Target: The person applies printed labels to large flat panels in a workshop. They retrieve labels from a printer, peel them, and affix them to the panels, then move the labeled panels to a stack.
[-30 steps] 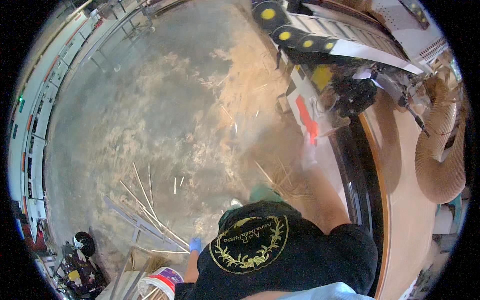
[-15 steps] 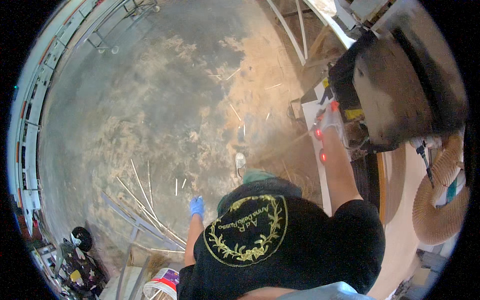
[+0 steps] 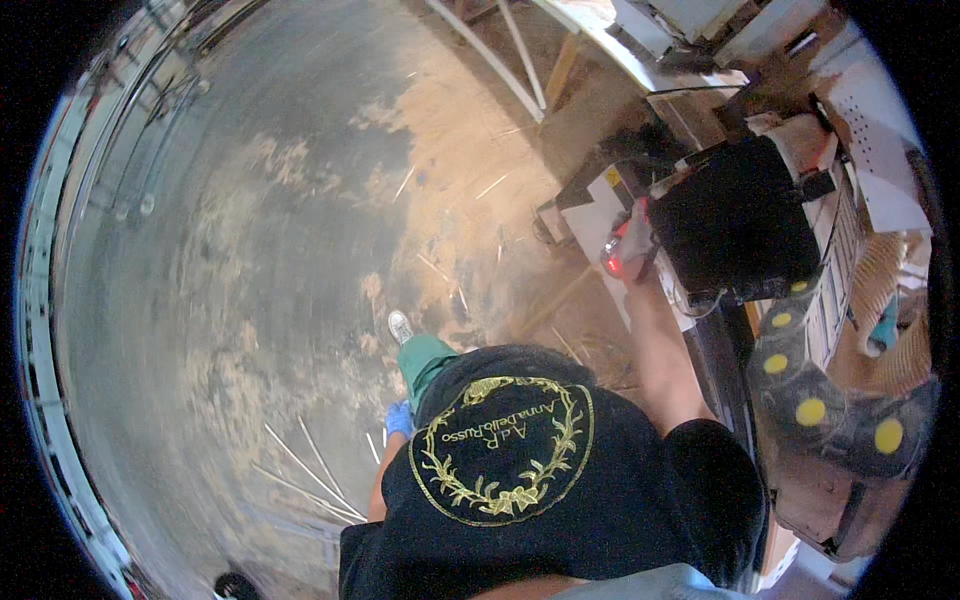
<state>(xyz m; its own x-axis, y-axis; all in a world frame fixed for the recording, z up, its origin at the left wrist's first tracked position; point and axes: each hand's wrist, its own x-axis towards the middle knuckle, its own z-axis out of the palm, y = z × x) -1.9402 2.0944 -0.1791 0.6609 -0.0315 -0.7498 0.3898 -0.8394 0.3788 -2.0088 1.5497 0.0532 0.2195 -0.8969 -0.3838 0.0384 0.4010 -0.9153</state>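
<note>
My right hand (image 3: 625,250) reaches out to the left edge of a black box-shaped housing (image 3: 735,230) on a woodworking machine and touches it beside a red patch. Blur hides how the fingers lie. My left hand (image 3: 400,418), in a blue glove, hangs at my side next to my green trouser leg (image 3: 425,360) and holds nothing that I can make out. My black shirt with a gold wreath emblem (image 3: 500,450) fills the lower middle. A white shoe (image 3: 400,325) stands on the floor.
Sawdust (image 3: 470,130) and thin wood slivers cover the concrete floor. Long thin strips (image 3: 300,470) lie at the lower left. The white machine body (image 3: 600,195) and a black cable chain with yellow dots (image 3: 800,390) stand to the right.
The view has swung, and the black housing now sits lower and nearer. My right hand has stayed on the machine's left edge. My left hand has dropped closer to my leg.
</note>
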